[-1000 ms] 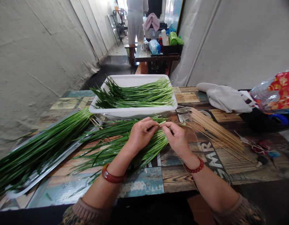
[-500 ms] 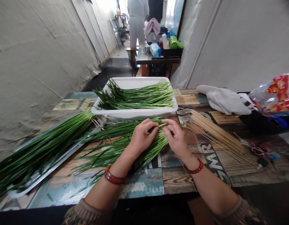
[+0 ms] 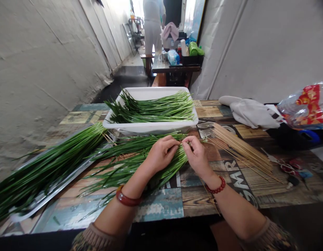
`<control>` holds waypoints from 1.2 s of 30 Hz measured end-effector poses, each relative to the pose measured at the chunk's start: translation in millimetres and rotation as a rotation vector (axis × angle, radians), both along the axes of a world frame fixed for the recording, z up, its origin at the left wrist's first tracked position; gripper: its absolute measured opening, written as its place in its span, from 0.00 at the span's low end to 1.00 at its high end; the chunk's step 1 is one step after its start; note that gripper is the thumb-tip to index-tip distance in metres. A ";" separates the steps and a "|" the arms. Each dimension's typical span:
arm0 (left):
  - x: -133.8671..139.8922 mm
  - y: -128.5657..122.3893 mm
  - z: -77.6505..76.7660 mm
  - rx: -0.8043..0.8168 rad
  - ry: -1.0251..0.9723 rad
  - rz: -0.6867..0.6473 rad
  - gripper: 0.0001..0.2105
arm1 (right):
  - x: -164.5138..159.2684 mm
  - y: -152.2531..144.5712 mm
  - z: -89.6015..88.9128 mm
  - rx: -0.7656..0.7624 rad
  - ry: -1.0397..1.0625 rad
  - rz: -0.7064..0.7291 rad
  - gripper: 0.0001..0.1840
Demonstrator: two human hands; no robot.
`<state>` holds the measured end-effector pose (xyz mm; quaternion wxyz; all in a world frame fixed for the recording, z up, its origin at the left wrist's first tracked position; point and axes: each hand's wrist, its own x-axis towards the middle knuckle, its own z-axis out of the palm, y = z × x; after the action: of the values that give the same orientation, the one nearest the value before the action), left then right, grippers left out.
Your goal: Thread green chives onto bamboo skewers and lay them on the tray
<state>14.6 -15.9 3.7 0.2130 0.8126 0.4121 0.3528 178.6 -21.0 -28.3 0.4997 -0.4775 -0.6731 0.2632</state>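
Loose garlic chives (image 3: pixel 119 170) lie across the table, pale stem ends to the right and leaves fanned to the left. Above those pale ends, my left hand (image 3: pixel 163 151) is closed in a pinch on chive stems, a red bangle at its wrist. Facing it, my right hand (image 3: pixel 196 153) pinches at the same stems, its fingertips almost meeting the left ones. The fingers hide exactly how many stems are held and whether a skewer is among them. Thin bamboo skewers (image 3: pixel 242 150) lie in a pile right of my right hand.
Behind the hands stands a white tub (image 3: pixel 151 124) of chives. A metal tray (image 3: pixel 59 186) heaped with skewered chives is at left. Scissors (image 3: pixel 278 161), a white cap (image 3: pixel 252 109) and a plastic bag (image 3: pixel 308 104) lie at right. A person (image 3: pixel 152 28) stands in the background.
Both hands have lowered slightly, toward me. My right fingers, stretched along a stem before, are now curled into a tighter pinch close to the left fingertips.
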 end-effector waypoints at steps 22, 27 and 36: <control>-20.5 37.7 -12.5 0.041 0.556 0.319 0.04 | 1.5 8.7 -6.6 -0.033 -0.005 0.010 0.14; -20.8 35.3 -6.5 0.030 0.325 0.299 0.03 | -1.6 8.9 -6.0 -0.071 0.095 0.017 0.12; -2.5 12.5 4.5 -0.059 -0.022 0.263 0.06 | -2.4 3.7 -0.9 -0.027 0.190 0.060 0.12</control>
<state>12.1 -3.4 8.2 0.1932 0.7409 0.5231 0.3744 176.2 -17.3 -29.2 0.5466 -0.4369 -0.6330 0.3311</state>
